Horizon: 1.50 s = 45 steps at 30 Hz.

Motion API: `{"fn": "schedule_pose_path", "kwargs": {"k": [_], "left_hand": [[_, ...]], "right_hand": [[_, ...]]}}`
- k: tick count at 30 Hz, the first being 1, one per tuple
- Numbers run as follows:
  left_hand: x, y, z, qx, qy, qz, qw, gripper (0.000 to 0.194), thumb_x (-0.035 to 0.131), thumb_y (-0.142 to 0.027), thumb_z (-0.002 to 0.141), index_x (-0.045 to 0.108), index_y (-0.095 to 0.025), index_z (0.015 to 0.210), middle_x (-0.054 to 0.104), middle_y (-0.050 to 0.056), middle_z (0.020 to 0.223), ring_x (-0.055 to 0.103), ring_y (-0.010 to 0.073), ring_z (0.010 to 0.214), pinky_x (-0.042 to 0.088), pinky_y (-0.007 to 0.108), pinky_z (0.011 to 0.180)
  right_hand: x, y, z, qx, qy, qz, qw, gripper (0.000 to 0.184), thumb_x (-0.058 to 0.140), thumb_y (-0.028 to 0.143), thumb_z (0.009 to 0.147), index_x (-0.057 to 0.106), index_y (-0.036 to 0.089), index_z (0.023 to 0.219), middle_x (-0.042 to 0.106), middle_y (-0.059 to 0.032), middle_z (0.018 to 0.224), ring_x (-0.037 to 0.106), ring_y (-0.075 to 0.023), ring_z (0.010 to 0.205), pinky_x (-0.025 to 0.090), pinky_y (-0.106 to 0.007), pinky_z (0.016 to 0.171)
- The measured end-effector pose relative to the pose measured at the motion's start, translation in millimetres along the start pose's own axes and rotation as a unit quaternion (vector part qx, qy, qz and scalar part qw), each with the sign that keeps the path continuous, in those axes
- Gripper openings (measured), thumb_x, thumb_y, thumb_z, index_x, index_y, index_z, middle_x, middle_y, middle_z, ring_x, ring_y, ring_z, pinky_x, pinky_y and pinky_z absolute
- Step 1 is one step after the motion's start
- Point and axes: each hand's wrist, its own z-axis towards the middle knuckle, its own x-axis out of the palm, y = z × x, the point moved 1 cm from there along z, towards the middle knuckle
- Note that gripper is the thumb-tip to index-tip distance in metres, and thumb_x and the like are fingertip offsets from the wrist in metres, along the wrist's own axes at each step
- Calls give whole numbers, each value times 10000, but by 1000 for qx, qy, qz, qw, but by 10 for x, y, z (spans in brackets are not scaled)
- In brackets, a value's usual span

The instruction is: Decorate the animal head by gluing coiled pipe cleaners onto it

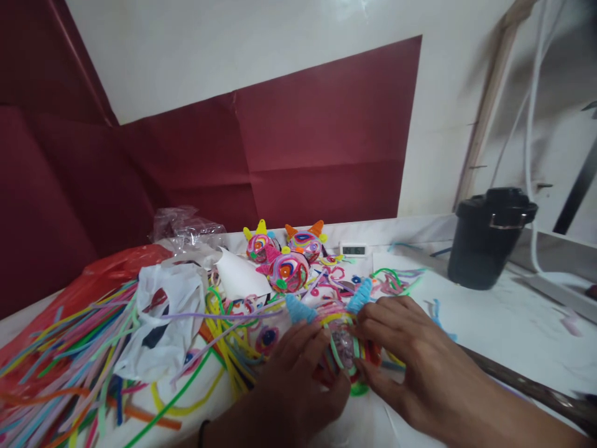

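Round, multicoloured figure (344, 343) with fuzzy light-blue horns (359, 296) and shiny middle, clamped in left hand (298, 373) and right hand (410, 345).

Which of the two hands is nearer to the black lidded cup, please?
The right hand: it is on the right side of the blue-horned figure, with the black cup beyond it to the right. The left hand is on the figure's left side, farther from the cup.

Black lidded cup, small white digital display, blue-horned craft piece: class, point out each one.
Black lidded cup (482, 249), head view: middle of its body.
Small white digital display (353, 250), head view: its screen.
Blue-horned craft piece (344, 345), head view: its pale centre.
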Motion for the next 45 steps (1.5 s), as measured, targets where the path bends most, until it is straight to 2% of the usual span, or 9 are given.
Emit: {"fn": "schedule_pose_path", "kwargs": {"k": [7,11,17,20,27,33,37,41,45], "left_hand": [[-87,14,122,12,4,-6,1000,226,692,-157,767,605,-268,944,616,67,1099,588,226,1139,535,449,970],[-76,15,101,13,-11,-4,1000,270,682,-132,721,603,-258,946,616,65,1081,596,228,1121,525,443,980],[-58,66,-2,49,37,-26,998,371,727,-139,715,579,-263,1031,557,116,1206,544,293,1212,486,530,1000],[-67,93,-11,55,42,-36,997,394,734,-136,710,574,-250,1051,536,141,1224,528,312,1226,469,549,1011],[-76,95,6,35,18,-45,998,369,680,-154,721,560,-268,1051,592,80,1199,518,272,1255,476,486,1035],[-77,99,-20,6,42,-29,999,268,644,-234,799,594,-204,1061,639,92,1160,548,232,1228,503,424,1036],[-76,102,-31,25,48,-33,998,299,684,-178,735,588,-230,1013,605,87,1202,528,267,1254,478,488,1048],[-75,124,-34,63,54,-52,995,438,713,-109,674,565,-226,1070,522,137,1282,494,317,1284,476,531,1024],[-73,137,-21,75,58,-49,994,499,737,-101,687,519,-258,1107,461,141,1352,470,332,1302,478,580,999]], "right_hand": [[-10,1,17,-6,-5,4,1000,111,599,108,805,566,212,822,588,7,830,483,-200,800,309,-372,762],[-27,0,14,-11,11,-5,1000,105,599,110,805,570,209,823,581,2,827,490,-203,810,312,-382,779],[-37,-10,32,-18,26,-27,999,104,570,102,828,586,204,841,574,1,800,496,-201,793,312,-390,777],[-29,-19,36,-27,28,-32,999,101,578,108,823,586,204,854,572,2,804,495,-203,790,313,-394,779],[-20,-14,35,-28,23,-38,999,96,554,113,833,578,205,833,573,-11,796,505,-210,777,314,-391,757],[-10,-19,48,-27,22,-40,999,86,541,128,850,581,202,834,576,-22,798,510,-215,774,314,-392,755],[-19,-21,43,-29,16,-36,999,80,534,133,854,585,192,839,573,-25,796,503,-212,775,304,-390,761],[-59,-8,47,-17,36,-35,999,73,539,131,823,590,183,815,560,-29,782,493,-210,769,298,-391,765],[-90,6,66,-6,47,-40,998,67,542,131,802,593,174,796,554,-28,766,491,-200,755,297,-385,761]]}}
